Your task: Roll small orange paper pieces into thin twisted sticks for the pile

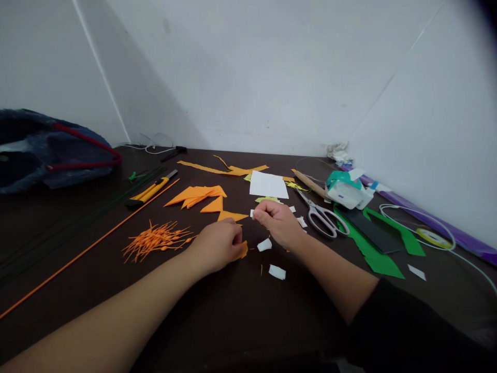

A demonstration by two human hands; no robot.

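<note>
My left hand (219,246) is closed, its fingertips on a small orange paper piece (243,250) that shows past them. Close by, my right hand (278,220) is pinched shut. A white bit (252,213) shows at its fingertips, but whether it is held or lies behind them I cannot tell. Left of my left hand is a pile of thin orange twisted strands (157,241). Folded orange paper triangles (196,196) lie beyond it. White paper scraps (277,272) are scattered around my right hand, and a white square sheet (268,185) lies beyond.
Scissors (319,215) lie right of my right hand, near green paper strips (378,259), a dark phone (368,230), a tissue pack (347,187) and a tape roll (433,238). To the left are a yellow cutter (149,191), a long orange stick (97,238) and a denim item (58,150).
</note>
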